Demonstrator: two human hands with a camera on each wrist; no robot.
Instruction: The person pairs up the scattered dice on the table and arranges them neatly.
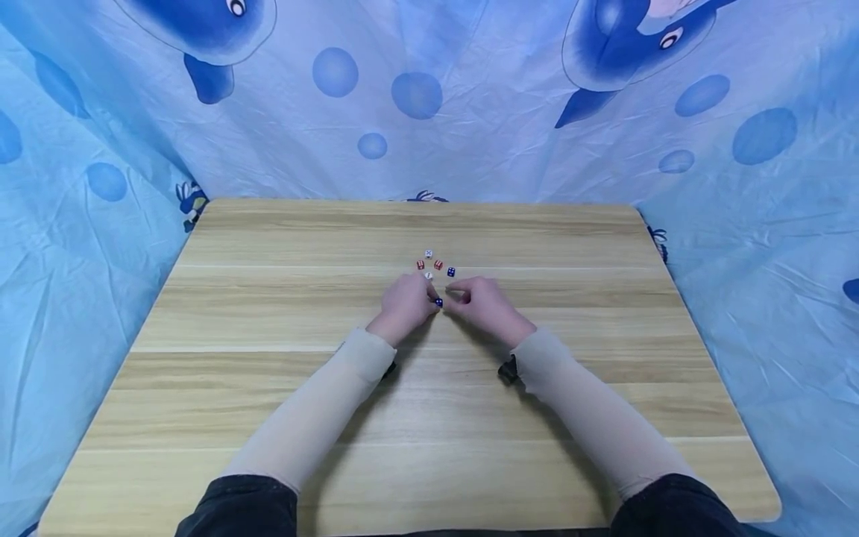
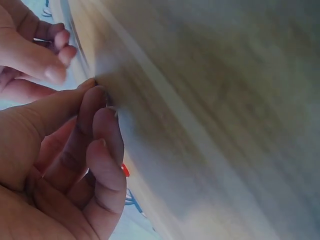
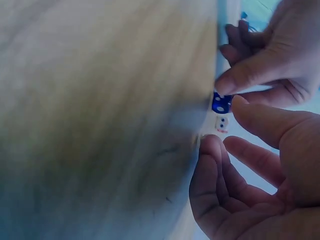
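Thumb and fingers of my left hand [image 1: 406,304] pinch a blue die [image 3: 220,103] with white pips, low over the wooden table. Close by on the right is my right hand [image 1: 488,304], its thumb and bent fingers apart with nothing seen between them. In the right wrist view, the right thumb tip is right beside the blue die. Just beyond the hands lie a white die [image 1: 428,276], a second blue die [image 1: 451,271], two red dice [image 1: 438,265] and another white die [image 1: 428,254]. The left wrist view hides the pinched die behind the fingers.
The wooden table [image 1: 429,418] has rounded corners and carries the small group of dice near its middle. Blue cloth [image 1: 483,149] with dolphins and bubbles hangs behind it and along both sides. A dark device [image 1: 508,371] sits at the right wrist.
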